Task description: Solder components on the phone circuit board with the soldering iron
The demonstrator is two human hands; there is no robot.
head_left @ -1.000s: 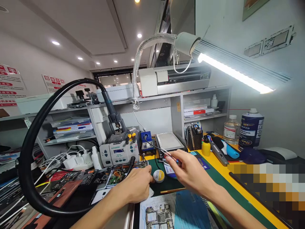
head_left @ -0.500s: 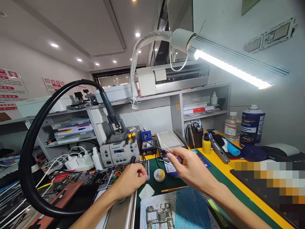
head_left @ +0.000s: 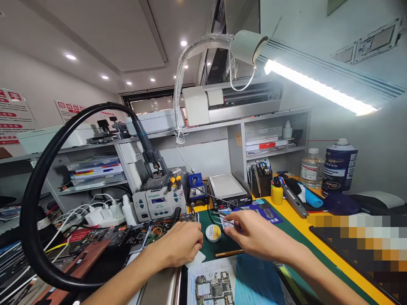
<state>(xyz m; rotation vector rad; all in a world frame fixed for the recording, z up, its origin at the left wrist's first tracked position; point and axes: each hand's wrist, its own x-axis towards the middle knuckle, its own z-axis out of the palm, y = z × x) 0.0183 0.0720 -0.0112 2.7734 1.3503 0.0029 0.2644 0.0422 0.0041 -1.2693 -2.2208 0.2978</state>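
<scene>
Lower than half a second ago, the right hand point(head_left: 254, 233) is holding its tweezers point(head_left: 218, 219) near the round tin point(head_left: 213, 233), while the left hand point(head_left: 182, 242) is reaching slightly further right, partly hiding a white wipe point(head_left: 196, 259). Right thumb and fingers are pinching the tweezers, whose thin tips are pointing left above the green mat point(head_left: 292, 225). Left fingers are curling inward; whether they are gripping anything, I cannot tell. A brown stick point(head_left: 229, 253) is lying between the tin and a circuit-board print point(head_left: 213, 288). Beyond, a grey station point(head_left: 165, 205) is standing left of a flat-topped device point(head_left: 226, 186), a yellow bottle point(head_left: 277, 194) right of it.
</scene>
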